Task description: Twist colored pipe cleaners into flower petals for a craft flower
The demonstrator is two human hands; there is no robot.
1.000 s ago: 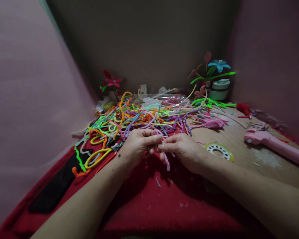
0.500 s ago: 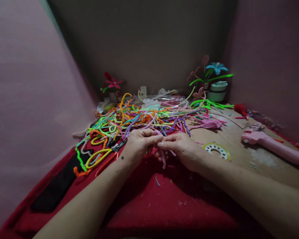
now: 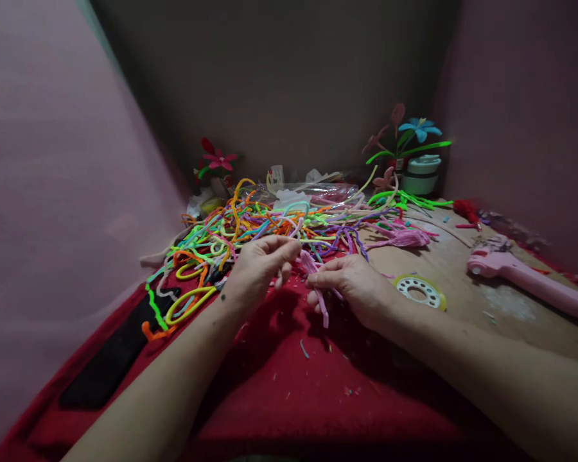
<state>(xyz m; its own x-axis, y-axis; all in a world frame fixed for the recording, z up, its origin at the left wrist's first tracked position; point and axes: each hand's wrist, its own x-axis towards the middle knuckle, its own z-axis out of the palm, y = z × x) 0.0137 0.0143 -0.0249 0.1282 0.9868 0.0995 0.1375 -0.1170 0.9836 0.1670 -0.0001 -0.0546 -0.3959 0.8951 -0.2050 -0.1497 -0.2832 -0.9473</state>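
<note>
Left hand (image 3: 257, 269) drawn away, fingers' hold hard to tell; right hand (image 3: 349, 282) with fingers around pink strands (image 3: 309, 261).

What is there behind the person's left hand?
Behind the left hand lies a tangled pile of coloured fuzzy sticks, with clear plastic farther back. Whatever the hand directly covers cannot be seen.

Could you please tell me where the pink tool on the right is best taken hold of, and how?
Probably around mid-handle, coming from above and the right: the long, narrow handle of the pink tool runs toward the picture's right edge, while its head, with something dark on top, points left. The right hand is nearer, but holds a pink strand.
</note>
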